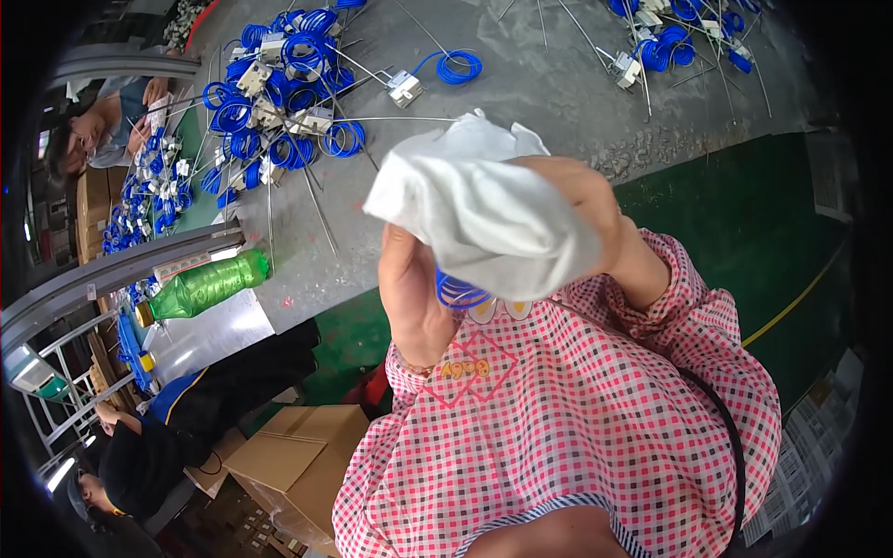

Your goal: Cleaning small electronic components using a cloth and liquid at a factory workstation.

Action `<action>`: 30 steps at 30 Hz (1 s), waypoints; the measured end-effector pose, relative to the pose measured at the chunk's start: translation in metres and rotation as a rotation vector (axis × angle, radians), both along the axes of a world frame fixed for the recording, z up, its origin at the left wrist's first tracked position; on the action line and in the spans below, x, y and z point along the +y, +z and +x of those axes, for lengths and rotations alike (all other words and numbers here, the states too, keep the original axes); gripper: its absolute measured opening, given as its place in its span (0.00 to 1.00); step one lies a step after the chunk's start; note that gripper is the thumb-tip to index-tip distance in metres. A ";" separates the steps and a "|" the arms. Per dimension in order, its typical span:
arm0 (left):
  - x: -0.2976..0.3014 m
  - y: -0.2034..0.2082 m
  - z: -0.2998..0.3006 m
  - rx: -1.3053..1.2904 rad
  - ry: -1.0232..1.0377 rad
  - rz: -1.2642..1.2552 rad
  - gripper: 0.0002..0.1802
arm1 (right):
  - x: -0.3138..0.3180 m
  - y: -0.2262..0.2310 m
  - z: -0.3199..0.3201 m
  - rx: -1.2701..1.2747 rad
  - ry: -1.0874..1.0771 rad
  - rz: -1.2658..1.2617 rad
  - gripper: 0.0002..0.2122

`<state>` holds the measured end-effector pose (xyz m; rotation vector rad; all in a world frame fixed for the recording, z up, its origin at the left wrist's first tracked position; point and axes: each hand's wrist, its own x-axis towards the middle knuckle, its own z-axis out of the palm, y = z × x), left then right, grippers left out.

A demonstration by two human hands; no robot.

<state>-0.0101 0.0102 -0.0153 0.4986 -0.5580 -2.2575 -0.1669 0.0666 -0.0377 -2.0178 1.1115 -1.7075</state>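
Note:
A crumpled white cloth [484, 209] is bunched in front of my chest, with my right hand [581, 200] closed round it from the right. On its left side my left hand [409, 288] is closed, its fingertips covered by the cloth. Below the cloth, against my left palm, shows the blue coil [460, 290] of a part whose body is hidden. On the grey table beyond lies a heap of similar parts [279, 93], small pale metal boxes with blue coiled tubes and thin rods. One such part [406, 88] lies apart from the heap, to its right.
More coiled parts [665, 46] lie at the far right of the table [558, 84]. A green plastic bottle [209, 285] lies on its side at the left. An open cardboard box [298, 456] stands below it. Two other people [139, 456] are at the left.

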 end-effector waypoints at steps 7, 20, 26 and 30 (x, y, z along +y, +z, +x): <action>-0.003 0.003 0.008 -0.012 0.014 -0.223 0.24 | 0.002 0.021 -0.002 -1.187 -0.344 0.242 0.19; 0.016 0.004 -0.013 -0.849 0.449 -1.258 0.26 | 0.009 0.030 0.025 -0.874 -0.116 0.256 0.16; 0.010 -0.010 -0.007 -0.724 0.553 -1.512 0.27 | 0.008 0.031 0.018 -0.548 -0.112 0.428 0.11; 0.011 -0.010 -0.002 -0.630 0.566 -1.494 0.27 | 0.007 0.030 0.017 -0.533 0.022 0.477 0.11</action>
